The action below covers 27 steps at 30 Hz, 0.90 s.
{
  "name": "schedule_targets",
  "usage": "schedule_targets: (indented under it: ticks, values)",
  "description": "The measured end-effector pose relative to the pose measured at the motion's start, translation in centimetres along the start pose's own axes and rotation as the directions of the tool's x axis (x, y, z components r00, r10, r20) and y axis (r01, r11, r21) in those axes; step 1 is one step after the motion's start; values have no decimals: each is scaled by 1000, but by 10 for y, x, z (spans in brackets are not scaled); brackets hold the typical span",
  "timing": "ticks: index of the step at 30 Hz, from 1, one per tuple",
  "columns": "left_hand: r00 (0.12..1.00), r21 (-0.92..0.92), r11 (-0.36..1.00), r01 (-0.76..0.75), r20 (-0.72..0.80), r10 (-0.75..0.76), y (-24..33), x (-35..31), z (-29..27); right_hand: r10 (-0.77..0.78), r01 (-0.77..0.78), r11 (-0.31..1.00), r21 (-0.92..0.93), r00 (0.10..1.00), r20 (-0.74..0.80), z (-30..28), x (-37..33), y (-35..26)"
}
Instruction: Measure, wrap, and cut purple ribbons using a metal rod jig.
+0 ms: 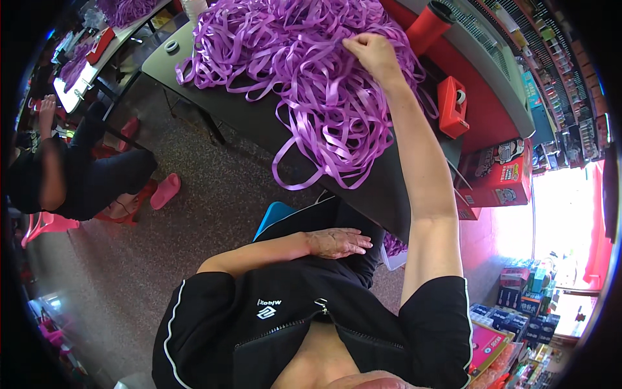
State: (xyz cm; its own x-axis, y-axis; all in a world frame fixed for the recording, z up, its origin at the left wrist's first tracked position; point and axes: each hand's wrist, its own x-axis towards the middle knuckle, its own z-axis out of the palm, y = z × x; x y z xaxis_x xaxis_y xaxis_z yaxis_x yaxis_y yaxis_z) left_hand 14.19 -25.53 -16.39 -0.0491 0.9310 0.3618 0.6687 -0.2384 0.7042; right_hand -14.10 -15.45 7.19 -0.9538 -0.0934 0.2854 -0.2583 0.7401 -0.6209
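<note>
A big tangled heap of shiny purple ribbon (pixel 324 97) covers much of the dark table (pixel 382 201), and its loops hang over the near edge. My right hand (pixel 376 57) reaches out over the right part of the heap. Its thumb and forefinger are pinched together on the ribbon; which strand they hold is hard to make out. Lower down, my left hand (pixel 339 243) lies flat on my thigh, fingers stretched out, holding nothing.
Right of the heap stand a red tumbler (pixel 429 27) and a red tape dispenser (pixel 453 107). A tape roll (pixel 171 47) lies at the table's far left corner. Red boxes (pixel 495 178) stand beyond the table's right side. Another person (pixel 71 168) sits at left beside a second table.
</note>
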Motion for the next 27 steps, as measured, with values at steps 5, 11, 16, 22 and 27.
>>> schedule_targets:
  ticks: [5, 11, 16, 22, 27]
  values:
    - [999, -2, 999, 44, 17, -44, 5, -2, -3, -149, 189, 937, 295, 977, -155, -55, 5, -34]
    - [996, -125, 988, 90, 10, -90, 12, 3, -5, 0, 225, 364, 904, 970, -241, -195, -45, -71]
    - [922, -458, 805, 378, 104, -374, 72, 1, -82, -349, 411, 546, 730, 904, -247, -234, -95, -78]
    - [922, -351, 909, 226, -223, -316, 150, 19, -173, -31, 354, 437, 827, 924, -380, -293, -132, -11]
    - [882, -296, 940, 172, -378, -280, 160, 41, -179, 146, 69, 825, 560, 933, -330, -277, -201, -6]
